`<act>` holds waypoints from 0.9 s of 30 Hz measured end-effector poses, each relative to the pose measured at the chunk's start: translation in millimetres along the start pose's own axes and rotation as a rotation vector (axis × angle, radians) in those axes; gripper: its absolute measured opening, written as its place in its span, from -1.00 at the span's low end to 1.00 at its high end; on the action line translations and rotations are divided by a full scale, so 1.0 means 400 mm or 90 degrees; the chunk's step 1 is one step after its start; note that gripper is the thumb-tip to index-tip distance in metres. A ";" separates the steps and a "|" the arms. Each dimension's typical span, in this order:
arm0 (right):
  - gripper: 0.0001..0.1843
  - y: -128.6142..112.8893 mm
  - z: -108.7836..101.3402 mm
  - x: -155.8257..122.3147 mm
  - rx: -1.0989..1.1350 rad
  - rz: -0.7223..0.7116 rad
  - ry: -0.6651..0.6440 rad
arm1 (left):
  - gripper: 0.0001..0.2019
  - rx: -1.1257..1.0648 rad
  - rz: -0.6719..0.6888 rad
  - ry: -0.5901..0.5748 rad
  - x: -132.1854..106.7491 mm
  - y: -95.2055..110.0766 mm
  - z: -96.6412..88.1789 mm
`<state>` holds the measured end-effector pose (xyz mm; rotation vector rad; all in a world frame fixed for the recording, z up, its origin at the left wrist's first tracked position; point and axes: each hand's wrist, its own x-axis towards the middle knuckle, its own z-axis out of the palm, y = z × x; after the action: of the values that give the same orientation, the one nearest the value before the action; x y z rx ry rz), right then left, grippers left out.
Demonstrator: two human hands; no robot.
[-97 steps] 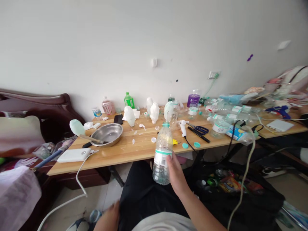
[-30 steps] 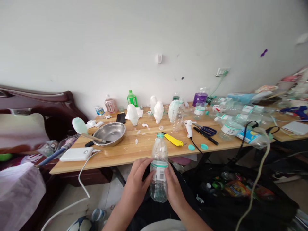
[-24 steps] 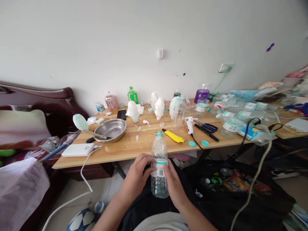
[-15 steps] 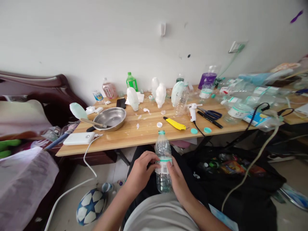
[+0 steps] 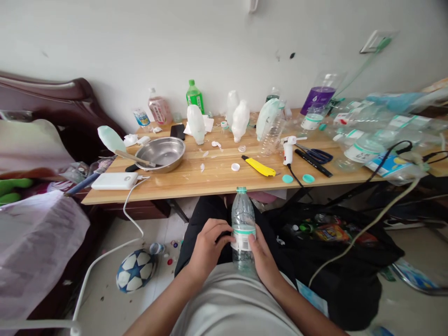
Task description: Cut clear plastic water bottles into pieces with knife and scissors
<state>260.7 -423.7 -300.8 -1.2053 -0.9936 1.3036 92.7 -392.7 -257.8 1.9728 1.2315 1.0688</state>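
A clear empty plastic bottle (image 5: 242, 219) with a green neck ring and a white-and-green label stands upright over my lap, just in front of the table edge. My left hand (image 5: 209, 245) grips its left side at the label, fingers curled round it. My right hand (image 5: 263, 254) wraps the lower right side, thumb on the label. No cap shows on the bottle's mouth.
The wooden table (image 5: 196, 183) carries a steel bowl (image 5: 161, 152), a white power bank (image 5: 115, 181) with cable, a yellow utility knife (image 5: 259, 166), a white glue gun (image 5: 289, 150), scissors (image 5: 317, 154), loose caps and several bottles. A football (image 5: 136, 270) lies on the floor, left. A black bag (image 5: 336, 242) of bottles sits at right.
My left hand came up and joined the right on the bottle. The bottle has come down from table height to my lap, and my view has tilted downward.
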 end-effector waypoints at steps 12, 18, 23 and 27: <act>-0.44 0.025 -0.009 -0.003 0.031 0.024 -0.086 | -0.94 -0.125 -0.064 -0.007 -0.003 -0.038 0.003; -0.45 0.022 -0.011 -0.001 0.001 0.024 -0.085 | -0.94 -0.103 -0.072 -0.003 -0.015 -0.038 0.014; -0.44 0.025 -0.011 0.001 -0.025 0.025 -0.089 | -0.92 -0.033 -0.045 0.035 -0.037 -0.020 0.017; -0.44 0.024 -0.008 -0.003 -0.031 0.031 -0.111 | -0.94 -0.013 -0.055 -0.005 -0.026 -0.004 -0.007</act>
<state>262.2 -426.2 -310.8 -1.1739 -1.1333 1.4497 86.8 -401.5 -261.0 1.8888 1.2838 1.0271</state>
